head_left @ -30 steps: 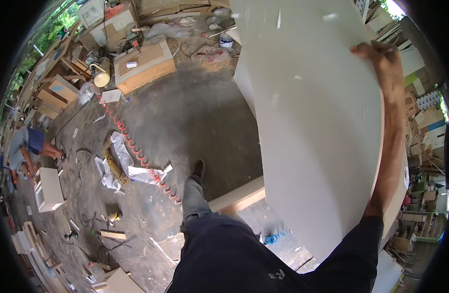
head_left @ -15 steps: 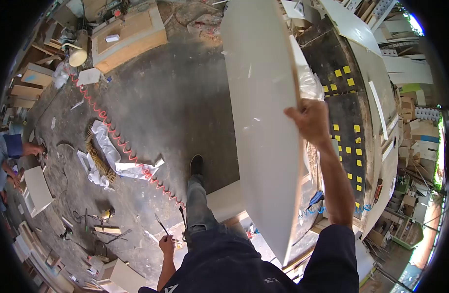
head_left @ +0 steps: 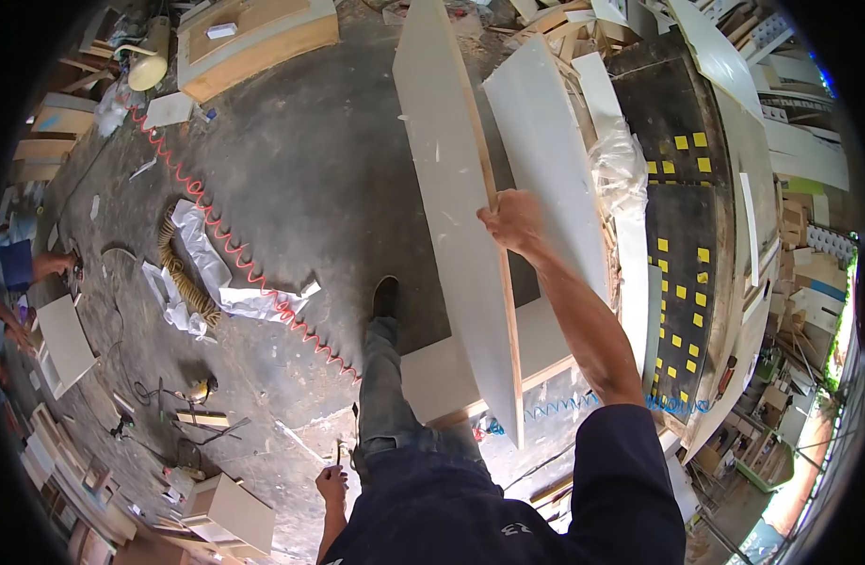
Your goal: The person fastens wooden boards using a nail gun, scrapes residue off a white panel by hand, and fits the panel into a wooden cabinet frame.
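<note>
My right hand (head_left: 514, 218) is closed around the edge of a long white panel (head_left: 448, 207) that stands tilted on its edge to the right of my foot. Fingers curl over its raw brown edge. Low at my left side, my left hand (head_left: 331, 483) is closed on a thin dark tool (head_left: 339, 452) that points up; its exact kind is too small to tell. Another white panel (head_left: 545, 141) leans just beyond the gripped one. Below both panels lies a pale board (head_left: 439, 379) near my leg.
A dark workbench (head_left: 668, 207) with yellow squares stands at right, beside crumpled clear plastic (head_left: 618, 169). A red coiled hose (head_left: 234, 247) crosses the floor at left, near white sheeting (head_left: 203, 259). A co-worker's hand (head_left: 20, 337) touches a white box (head_left: 65, 346) at far left.
My right hand and the gripped panel have swung left and become more edge-on, bringing the second panel into view. My left hand has lowered slightly, its tool now more upright.
</note>
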A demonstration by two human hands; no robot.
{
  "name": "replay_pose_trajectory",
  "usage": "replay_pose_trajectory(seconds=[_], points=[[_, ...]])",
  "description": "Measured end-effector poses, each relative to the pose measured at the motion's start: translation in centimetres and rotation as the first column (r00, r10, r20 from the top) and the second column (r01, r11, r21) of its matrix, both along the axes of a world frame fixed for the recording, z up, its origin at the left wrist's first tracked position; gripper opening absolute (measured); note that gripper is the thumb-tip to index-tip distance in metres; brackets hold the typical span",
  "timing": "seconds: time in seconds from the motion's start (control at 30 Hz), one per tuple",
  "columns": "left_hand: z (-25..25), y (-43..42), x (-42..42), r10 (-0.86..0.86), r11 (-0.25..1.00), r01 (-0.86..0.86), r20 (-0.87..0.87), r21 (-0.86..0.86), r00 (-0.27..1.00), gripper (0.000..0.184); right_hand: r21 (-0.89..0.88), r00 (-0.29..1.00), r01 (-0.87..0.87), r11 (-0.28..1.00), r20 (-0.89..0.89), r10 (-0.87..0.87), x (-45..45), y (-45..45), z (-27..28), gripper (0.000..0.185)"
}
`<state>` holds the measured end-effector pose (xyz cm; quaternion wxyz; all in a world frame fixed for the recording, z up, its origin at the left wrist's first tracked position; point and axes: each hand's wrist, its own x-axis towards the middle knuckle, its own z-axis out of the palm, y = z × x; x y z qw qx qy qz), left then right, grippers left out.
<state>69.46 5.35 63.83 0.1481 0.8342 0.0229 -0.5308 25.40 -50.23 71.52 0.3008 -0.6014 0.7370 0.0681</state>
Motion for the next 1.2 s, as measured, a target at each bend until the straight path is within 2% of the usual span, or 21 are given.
replay_pose_trajectory(seconds=[0.07, 0.4, 0.5, 0.57, 0.73, 0.8, 0.87, 1.0, 1.07, 1.2], points=[[0.2, 0.5, -0.2, 0.027, 0.999, -0.027, -0.012, -0.029, 1.0, 0.012, -0.004, 0.992, -0.077, 0.997, -0.1, 0.076, 0.6, 0.0, -2.9, 0.029], [1.8, 1.1, -0.7, 0.094, 0.996, -0.094, -0.004, 0.013, 0.996, 0.013, 0.029, 0.986, -0.086, 0.996, -0.14, 0.089, 1.4, 0.5, -12.3, 0.035], [2.9, 0.5, -0.7, 0.068, 0.997, -0.068, 0.015, 0.03, 0.998, 0.011, 0.093, 0.987, -0.087, 0.992, -0.125, 0.099, 1.2, 0.5, -13.3, 0.033], [2.8, 0.6, -0.5, 0.042, 0.999, -0.043, 0.017, 0.032, 0.999, 0.011, 0.118, 0.992, -0.053, 0.992, -0.109, 0.066, 0.9, 0.3, -14.3, 0.017], [2.3, -0.1, -0.5, 0.051, 0.999, -0.051, 0.017, -0.005, 0.999, 0.012, 0.082, 0.981, -0.069, 0.994, -0.177, 0.083, -0.1, -0.1, -15.7, 0.019], [2.7, -0.7, -1.0, 0.039, 0.997, -0.034, 0.067, -0.072, 0.997, 0.012, 0.06, 0.98, -0.058, 0.997, -0.189, 0.068, -0.7, 0.0, -16.3, 0.02], [2.7, -0.5, -0.9, 0.011, 0.998, -0.006, 0.074, -0.065, 0.997, 0.012, 0.102, 0.976, -0.09, 0.991, -0.188, 0.108, -1.5, -0.2, -16.8, 0.03], [2.6, 0.1, -0.7, -0.058, 0.994, 0.065, 0.089, -0.084, 0.994, 0.012, 0.076, 0.972, -0.073, 0.994, -0.216, 0.087, -2.5, 0.0, -18.0, 0.027], [2.7, 0.1, -0.5, -0.061, 0.995, 0.068, 0.101, -0.069, 0.993, 0.012, 0.147, 0.981, -0.029, 0.989, -0.186, 0.057, -3.1, -0.6, -18.3, 0.024], [3.7, -0.9, -0.6, -0.077, 0.997, 0.08, 0.109, -0.023, 0.991, 0.012, 0.16, 0.98, 0.001, 0.987, -0.195, 0.031, -3.9, -1.1, -18.7, 0.022]])
